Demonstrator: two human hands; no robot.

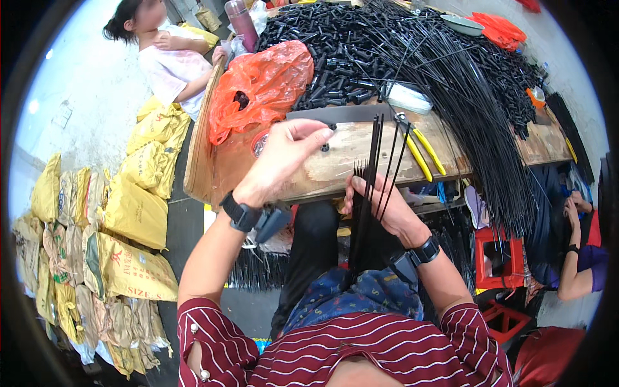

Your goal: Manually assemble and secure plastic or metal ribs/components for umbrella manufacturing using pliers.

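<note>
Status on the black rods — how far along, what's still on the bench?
Done: hard to count from this view. In hand: right hand grips a bundle of black rods upright at the bench edge; left hand fingers a small black piece. Left: a large heap of rods and black tubes remains.

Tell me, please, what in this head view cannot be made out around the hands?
- Right hand: its fingertips, hidden behind the black rods it grips.
- Rods' lower ends: lost against dark trousers.
- Left hand: small black part at fingertips, too small to identify.
- Orange bag: contents hidden.
</note>
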